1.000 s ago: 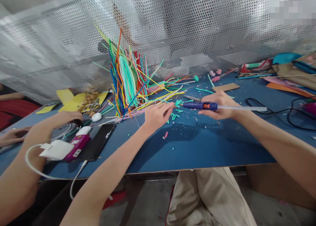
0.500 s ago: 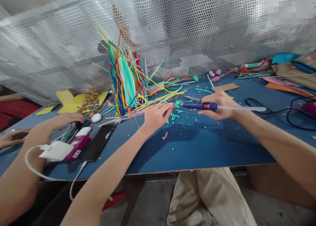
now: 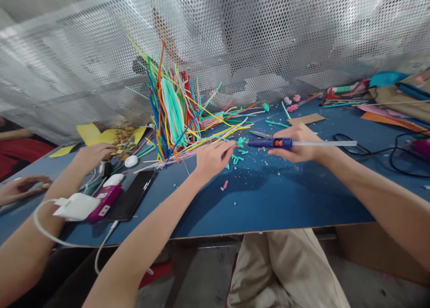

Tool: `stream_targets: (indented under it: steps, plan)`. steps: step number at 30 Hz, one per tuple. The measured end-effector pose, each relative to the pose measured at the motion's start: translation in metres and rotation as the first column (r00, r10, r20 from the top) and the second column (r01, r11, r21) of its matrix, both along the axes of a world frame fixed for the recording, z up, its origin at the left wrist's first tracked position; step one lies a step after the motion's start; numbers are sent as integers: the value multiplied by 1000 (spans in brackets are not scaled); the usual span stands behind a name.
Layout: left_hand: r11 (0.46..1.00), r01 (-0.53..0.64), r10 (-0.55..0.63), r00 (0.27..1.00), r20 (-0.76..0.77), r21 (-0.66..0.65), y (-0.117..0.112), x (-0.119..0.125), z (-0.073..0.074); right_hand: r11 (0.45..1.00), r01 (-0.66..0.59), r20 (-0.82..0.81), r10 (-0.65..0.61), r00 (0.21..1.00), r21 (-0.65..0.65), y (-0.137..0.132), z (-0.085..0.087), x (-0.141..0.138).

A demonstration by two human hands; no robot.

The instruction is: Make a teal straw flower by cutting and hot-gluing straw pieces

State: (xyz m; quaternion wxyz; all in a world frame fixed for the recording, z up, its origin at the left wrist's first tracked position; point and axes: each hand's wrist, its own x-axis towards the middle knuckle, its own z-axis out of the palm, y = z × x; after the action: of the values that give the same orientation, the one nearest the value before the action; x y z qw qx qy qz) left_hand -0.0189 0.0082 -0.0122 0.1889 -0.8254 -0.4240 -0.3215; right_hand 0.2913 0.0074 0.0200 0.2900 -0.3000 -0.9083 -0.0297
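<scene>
My right hand (image 3: pixel 297 142) is wrapped round a dark blue glue gun (image 3: pixel 267 143), with a clear glue stick (image 3: pixel 324 143) poking out of its back end. The gun's nozzle points left and meets, or nearly meets, a small turquoise cluster of short pieces (image 3: pixel 241 142). Between thumb and fingers, my left hand (image 3: pixel 215 158) pinches that cluster just above the table. Short turquoise cut pieces (image 3: pixel 237 159) lie below it. Behind the glue gun rests a pair of scissors (image 3: pixel 260 134), partly hidden by my right hand.
A tall bundle of coloured pipe cleaners (image 3: pixel 174 110) stands behind my left hand. A phone (image 3: pixel 134 196) and a purple power strip (image 3: pixel 105 201) lie left. A co-worker's hand (image 3: pixel 92 157) reaches toward brown nuggets (image 3: pixel 122 137). A black cable (image 3: pixel 363 151) curls at right.
The glue gun has shifted slightly left and its back end has risen a little. My left hand stays put. The co-worker's hand has moved away toward the brown nuggets.
</scene>
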Motion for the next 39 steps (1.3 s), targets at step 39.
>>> stream_targets:
  steps: [39]
  plan:
    - [993, -108, 114, 987, 116, -53, 7, -3, 6, 968, 115, 48, -107, 993, -222, 43, -68, -68]
